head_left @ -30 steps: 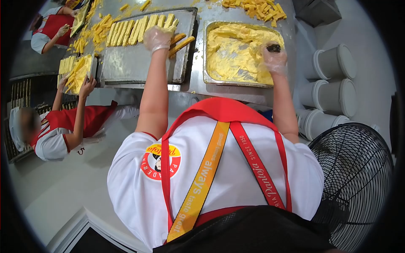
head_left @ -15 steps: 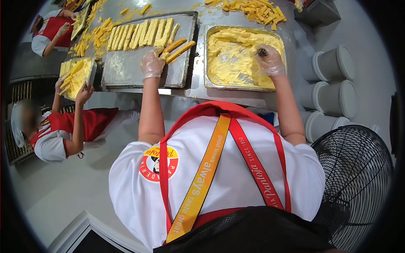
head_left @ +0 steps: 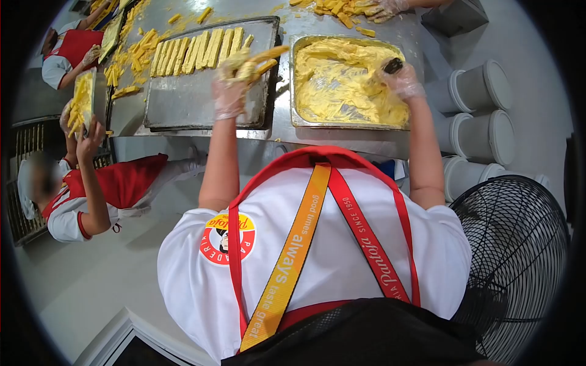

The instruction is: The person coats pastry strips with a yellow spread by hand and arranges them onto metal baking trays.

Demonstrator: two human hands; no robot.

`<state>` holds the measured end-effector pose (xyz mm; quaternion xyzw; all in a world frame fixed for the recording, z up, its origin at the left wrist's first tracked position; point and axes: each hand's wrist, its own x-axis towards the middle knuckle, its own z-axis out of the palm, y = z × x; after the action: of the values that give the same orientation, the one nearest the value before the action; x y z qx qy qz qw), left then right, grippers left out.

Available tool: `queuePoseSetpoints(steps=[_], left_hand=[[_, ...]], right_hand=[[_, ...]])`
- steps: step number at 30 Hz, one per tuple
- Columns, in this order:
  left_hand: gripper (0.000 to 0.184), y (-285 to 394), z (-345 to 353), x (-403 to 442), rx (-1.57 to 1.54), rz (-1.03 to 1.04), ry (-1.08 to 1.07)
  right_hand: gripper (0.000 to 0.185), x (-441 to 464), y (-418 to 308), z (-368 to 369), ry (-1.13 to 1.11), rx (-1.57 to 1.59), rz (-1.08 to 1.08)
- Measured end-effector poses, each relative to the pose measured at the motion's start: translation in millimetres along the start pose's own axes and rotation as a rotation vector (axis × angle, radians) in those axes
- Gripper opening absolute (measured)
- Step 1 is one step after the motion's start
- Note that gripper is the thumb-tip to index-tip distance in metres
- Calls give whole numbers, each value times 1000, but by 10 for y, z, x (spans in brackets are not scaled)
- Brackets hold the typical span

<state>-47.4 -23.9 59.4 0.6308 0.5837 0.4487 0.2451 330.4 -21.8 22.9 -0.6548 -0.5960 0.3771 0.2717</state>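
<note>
Gloved, my left hand is closed on yellow sticks over the right part of a metal baking tray. Cream-coated sticks lie side by side along that tray's far part. My right hand, also gloved, is closed round a dark handle above the right side of a rectangular pan. Thick yellow cream covers most of the pan's bottom. Whatever the handle belongs to is hidden.
A co-worker's gloved hand touches a pile of yellow sticks beyond the pan. At the left, a co-worker holds a tilted tray. White buckets and a black fan stand at the right.
My left hand has gone from the coated row toward me, then lifted sticks off the tray. My right hand has shifted over the pan. The left co-worker's tray has tilted up; another co-worker's hand has appeared beyond.
</note>
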Motion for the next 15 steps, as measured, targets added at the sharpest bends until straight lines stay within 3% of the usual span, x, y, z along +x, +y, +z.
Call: queuePoseSetpoints(steps=[1,2,3,4,7,8,11,13,15], left_hand=[[23,54,143,14,-45,-36,-71],[23,180,308,17,-250,-250,-175],[22,283,458,-35,-126,-150,-134],[25,27,631,-13,-110,-89,-215],[30,-357,1097,28,-16,-16,-329],[31,-460,1219,37,36,15,-350],[30,-505,1389,34,186,122,-406],[28,-266,1416,27,197,-5,-410],[27,-97,1407,-35,201,155,-409]], right_hand=[[26,36,70,-2,72,-37,-8],[26,84,178,14,144,-74,-17],[26,123,228,4,218,-113,-28],[27,36,108,46,286,-321,-202],[15,-153,-18,29,14,-77,-398],[18,-91,90,29,-100,-32,-174],[20,146,364,-73,185,-142,82],[20,105,319,-110,377,-184,-15],[21,94,307,-38,537,-238,-175]])
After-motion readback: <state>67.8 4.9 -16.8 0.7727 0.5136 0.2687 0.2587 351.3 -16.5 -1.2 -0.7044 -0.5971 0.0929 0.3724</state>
